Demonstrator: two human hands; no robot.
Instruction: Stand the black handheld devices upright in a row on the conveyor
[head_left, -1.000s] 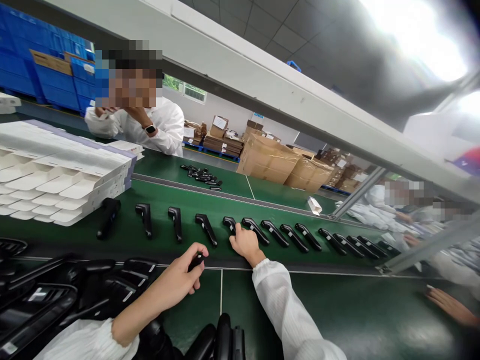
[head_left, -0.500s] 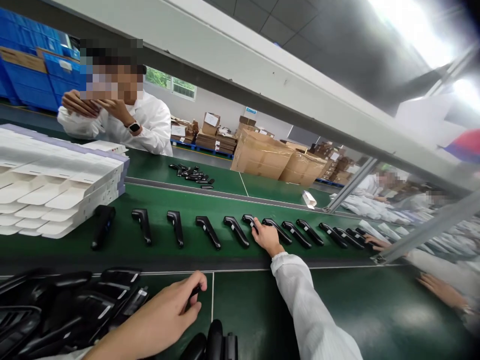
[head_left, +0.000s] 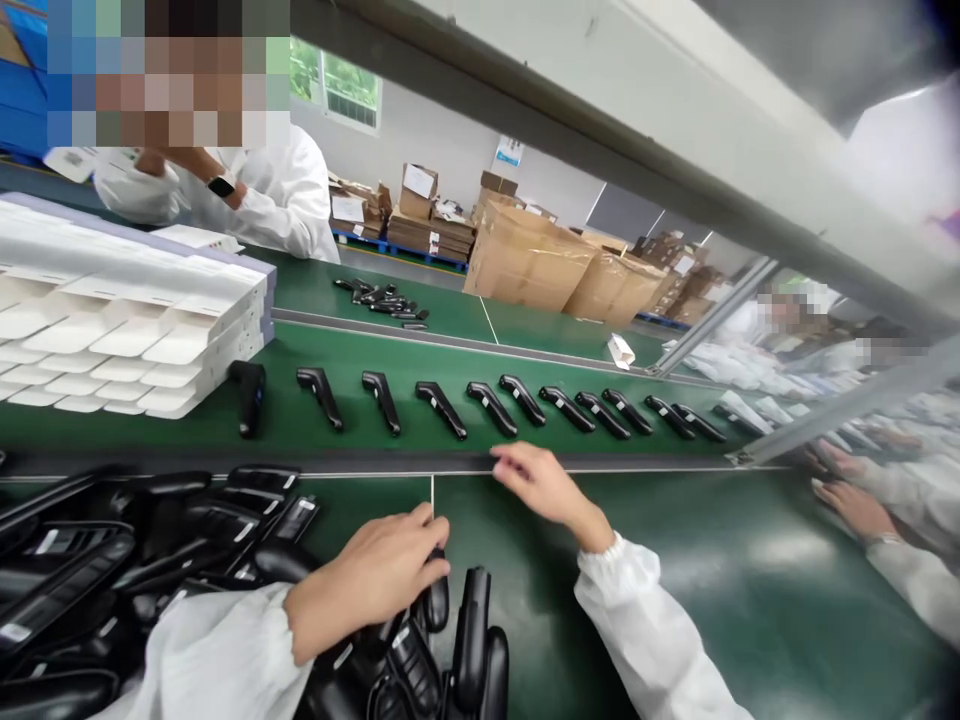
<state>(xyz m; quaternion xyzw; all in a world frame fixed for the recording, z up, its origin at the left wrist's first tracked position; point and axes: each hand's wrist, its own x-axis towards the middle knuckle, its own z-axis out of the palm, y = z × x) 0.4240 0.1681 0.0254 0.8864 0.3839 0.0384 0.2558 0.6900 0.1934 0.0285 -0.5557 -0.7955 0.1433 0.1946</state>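
green bench: left grip at black parts, hold unclear; right grip half-uncurled

Beyond the left hand and right hand, a row of handheld devices lies along the conveyor belt — a carton stack at its left end. Left of the left hand, a heap of casings; between the hands, closer in, loose casings. Past the row, small parts on the far table.
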